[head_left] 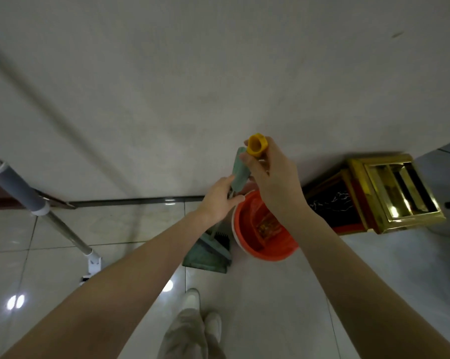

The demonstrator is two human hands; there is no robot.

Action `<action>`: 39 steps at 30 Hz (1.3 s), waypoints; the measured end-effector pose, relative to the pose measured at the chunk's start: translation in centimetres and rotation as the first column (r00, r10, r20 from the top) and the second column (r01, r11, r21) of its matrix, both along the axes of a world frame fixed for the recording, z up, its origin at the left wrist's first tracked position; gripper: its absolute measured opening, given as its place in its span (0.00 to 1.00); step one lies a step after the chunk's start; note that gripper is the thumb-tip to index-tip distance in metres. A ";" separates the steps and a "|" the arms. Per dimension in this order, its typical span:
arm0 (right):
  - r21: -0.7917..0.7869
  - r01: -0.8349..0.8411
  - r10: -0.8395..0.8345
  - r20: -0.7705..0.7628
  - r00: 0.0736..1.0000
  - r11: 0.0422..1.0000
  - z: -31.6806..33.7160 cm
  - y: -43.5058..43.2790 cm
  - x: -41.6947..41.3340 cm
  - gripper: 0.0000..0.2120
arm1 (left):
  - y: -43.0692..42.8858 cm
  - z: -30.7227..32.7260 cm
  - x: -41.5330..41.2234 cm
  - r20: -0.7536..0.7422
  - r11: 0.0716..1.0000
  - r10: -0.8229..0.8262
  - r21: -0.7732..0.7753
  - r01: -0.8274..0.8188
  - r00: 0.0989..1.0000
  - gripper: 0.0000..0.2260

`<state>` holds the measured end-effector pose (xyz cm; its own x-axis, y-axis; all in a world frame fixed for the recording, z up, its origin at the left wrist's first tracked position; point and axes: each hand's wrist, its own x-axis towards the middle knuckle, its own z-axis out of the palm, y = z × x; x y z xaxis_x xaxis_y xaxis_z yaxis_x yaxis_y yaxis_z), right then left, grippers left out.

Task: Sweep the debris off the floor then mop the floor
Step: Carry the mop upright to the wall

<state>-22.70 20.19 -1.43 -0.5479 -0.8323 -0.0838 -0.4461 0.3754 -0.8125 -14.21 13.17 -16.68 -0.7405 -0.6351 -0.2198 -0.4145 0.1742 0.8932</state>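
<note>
Hands clamped on upright handles at the far wall
Left hand (pixel 218 202) grips the dustpan handle (pixel 240 169), right hand (pixel 274 177) the yellow-capped broom handle (pixel 256 145) just beside it; mop (pixel 24 189) leans well left.

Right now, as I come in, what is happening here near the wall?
A person stands at the wall with both arms stretched forward. The left hand holds the long handle of the green dustpan, which stands on the tiled floor beside the orange bin. The right hand grips a yellow-capped handle, probably the broom's; its lower end is hidden. A mop leans on the left, untouched.
</note>
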 end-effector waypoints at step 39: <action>0.014 -0.253 0.252 0.020 0.967 0.967 0.4 -5.0 8.0 0.12 | -3.7 1.6 9.3 0.083 0.983 0.175 -0.074 -0.169 0.981 0.19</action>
